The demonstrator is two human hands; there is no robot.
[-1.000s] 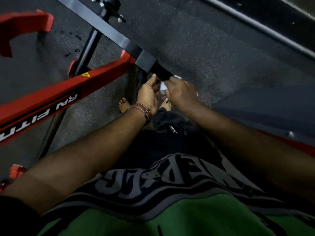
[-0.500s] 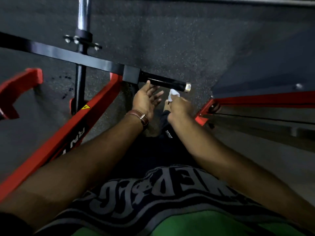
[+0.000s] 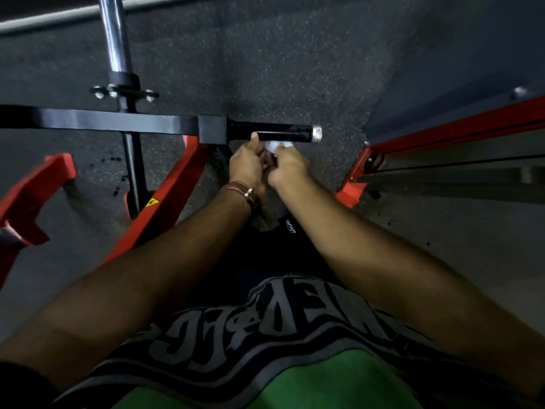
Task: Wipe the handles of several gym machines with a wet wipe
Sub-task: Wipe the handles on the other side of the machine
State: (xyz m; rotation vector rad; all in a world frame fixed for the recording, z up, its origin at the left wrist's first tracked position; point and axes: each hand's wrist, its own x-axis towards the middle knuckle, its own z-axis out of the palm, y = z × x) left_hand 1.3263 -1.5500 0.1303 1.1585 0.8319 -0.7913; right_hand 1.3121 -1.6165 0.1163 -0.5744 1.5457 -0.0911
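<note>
A black machine handle [image 3: 280, 132] with a silver end cap sticks out to the right from a black square bar [image 3: 97, 121]. A white wet wipe [image 3: 274, 145] shows just under the handle, between my two hands. My left hand [image 3: 247, 165], with a brown watch strap on the wrist, has its thumb raised to the handle's underside and its fingers curled toward the wipe. My right hand [image 3: 287, 165] pinches the wipe from the right. Most of the wipe is hidden by my fingers.
Red frame beams run at the left [image 3: 165, 199] and right [image 3: 442, 134]. A chrome post [image 3: 115, 39] rises from the black bar. Dark speckled rubber floor [image 3: 280, 69] lies below. A red bracket [image 3: 32, 190] stands at far left.
My left hand was open beside the handle; it has closed in on the wipe with the right hand. Both hands sit closer together under the handle. The view has steadied.
</note>
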